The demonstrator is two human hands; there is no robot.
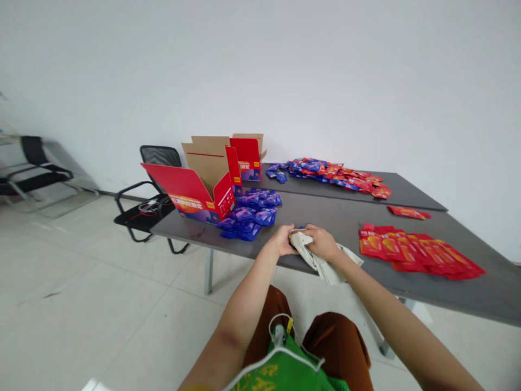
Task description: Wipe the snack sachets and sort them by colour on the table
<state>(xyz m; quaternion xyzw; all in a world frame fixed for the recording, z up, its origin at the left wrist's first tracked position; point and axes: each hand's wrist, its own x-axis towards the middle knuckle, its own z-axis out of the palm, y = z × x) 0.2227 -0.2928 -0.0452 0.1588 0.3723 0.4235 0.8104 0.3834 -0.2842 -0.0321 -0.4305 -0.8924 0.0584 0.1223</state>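
Note:
My left hand (284,240) and my right hand (322,242) meet at the table's front edge. The right hand is closed on a cream-white cloth (331,270), which hangs down over the edge below the wrist. My left hand is curled against the cloth's left end; what lies in its fingers is mostly hidden. A small bit of blue, perhaps a packet, shows between the hands. To their left lies a pile of blue packets (250,214). Red packets (415,252) lie overlapping in a row to the right.
An open red carton (189,198) stands at the table's left end, with another carton (249,157) behind. Mixed red and blue packets (334,174) are heaped at the back of the grey table (313,205). A few red packets (408,212) lie apart. A black chair (142,214) stands left.

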